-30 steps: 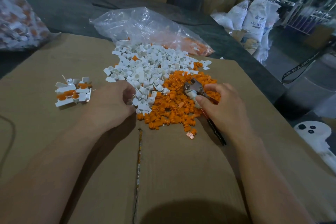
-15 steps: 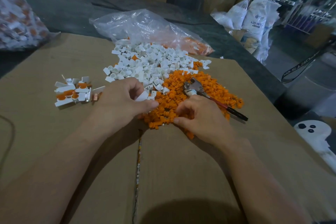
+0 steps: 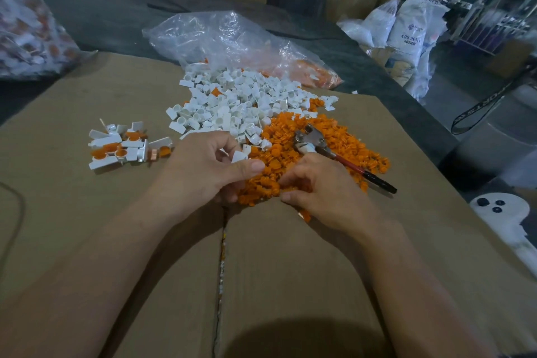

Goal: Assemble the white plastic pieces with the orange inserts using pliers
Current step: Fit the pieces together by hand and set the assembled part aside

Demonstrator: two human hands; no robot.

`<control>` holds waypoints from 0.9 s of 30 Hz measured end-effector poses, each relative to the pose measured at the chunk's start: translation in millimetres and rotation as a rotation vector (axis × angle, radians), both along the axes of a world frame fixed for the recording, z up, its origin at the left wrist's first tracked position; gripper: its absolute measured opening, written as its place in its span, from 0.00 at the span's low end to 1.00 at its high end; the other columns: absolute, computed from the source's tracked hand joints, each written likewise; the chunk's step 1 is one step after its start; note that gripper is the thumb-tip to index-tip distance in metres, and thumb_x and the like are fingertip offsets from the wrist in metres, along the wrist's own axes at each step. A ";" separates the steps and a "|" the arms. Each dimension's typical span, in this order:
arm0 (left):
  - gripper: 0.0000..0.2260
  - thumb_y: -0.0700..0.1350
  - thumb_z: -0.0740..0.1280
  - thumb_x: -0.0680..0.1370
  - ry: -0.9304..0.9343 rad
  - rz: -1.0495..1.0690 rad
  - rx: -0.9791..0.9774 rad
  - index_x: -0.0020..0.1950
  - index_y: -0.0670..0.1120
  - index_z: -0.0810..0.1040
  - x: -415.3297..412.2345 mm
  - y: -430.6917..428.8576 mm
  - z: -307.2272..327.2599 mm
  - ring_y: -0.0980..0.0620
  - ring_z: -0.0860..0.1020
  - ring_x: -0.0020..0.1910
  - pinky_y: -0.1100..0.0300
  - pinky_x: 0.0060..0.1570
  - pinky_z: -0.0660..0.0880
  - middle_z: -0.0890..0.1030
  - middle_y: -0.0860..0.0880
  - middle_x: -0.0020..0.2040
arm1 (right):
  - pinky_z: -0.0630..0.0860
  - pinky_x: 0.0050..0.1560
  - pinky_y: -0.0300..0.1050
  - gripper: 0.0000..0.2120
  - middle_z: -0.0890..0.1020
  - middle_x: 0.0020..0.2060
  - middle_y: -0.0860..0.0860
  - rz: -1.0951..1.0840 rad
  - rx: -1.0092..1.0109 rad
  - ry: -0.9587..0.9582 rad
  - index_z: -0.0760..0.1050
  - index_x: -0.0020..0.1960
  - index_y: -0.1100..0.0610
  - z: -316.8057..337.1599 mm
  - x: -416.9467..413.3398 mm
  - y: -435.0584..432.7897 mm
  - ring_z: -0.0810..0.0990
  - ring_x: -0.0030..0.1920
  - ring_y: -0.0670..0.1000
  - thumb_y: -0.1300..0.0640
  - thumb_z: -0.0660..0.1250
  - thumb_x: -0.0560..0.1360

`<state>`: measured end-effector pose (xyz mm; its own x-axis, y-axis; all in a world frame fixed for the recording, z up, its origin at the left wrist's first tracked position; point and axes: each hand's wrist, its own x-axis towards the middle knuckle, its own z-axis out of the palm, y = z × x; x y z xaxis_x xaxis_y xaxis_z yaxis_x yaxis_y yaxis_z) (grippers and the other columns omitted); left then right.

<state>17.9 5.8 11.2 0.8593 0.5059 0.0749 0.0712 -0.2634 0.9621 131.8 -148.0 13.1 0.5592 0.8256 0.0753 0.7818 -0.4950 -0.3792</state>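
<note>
A heap of white plastic pieces [image 3: 241, 102] lies on the cardboard, with a heap of orange inserts [image 3: 293, 151] just right of it. My left hand [image 3: 203, 171] holds one white piece [image 3: 239, 156] between curled fingers and thumb. My right hand [image 3: 322, 192] rests on the near edge of the orange heap, fingertips pinching at an insert. The pliers [image 3: 328, 148], metal jaws and red-black handles, lie on the orange heap beyond my right hand with a white piece at the jaws. A small group of assembled pieces [image 3: 122, 148] sits to the left.
The work surface is a large cardboard box [image 3: 145, 241] with a centre seam. A clear plastic bag [image 3: 232, 43] holding orange parts lies behind the heaps. Another filled bag [image 3: 23, 26] is far left. White sacks [image 3: 406, 35] stand at the back right.
My right hand let go of the pliers, which now lie on the orange heap, and moved to the heap's near edge. My left hand picked a white piece up.
</note>
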 end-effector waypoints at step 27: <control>0.07 0.33 0.68 0.72 -0.059 -0.049 -0.325 0.46 0.43 0.78 -1.4 -11.6 8.7 0.52 0.81 0.28 0.64 0.29 0.78 0.83 0.46 0.30 | 0.71 0.42 0.29 0.08 0.74 0.39 0.33 0.021 0.644 -0.061 0.79 0.52 0.52 3.5 -16.1 5.6 0.76 0.40 0.36 0.59 0.66 0.73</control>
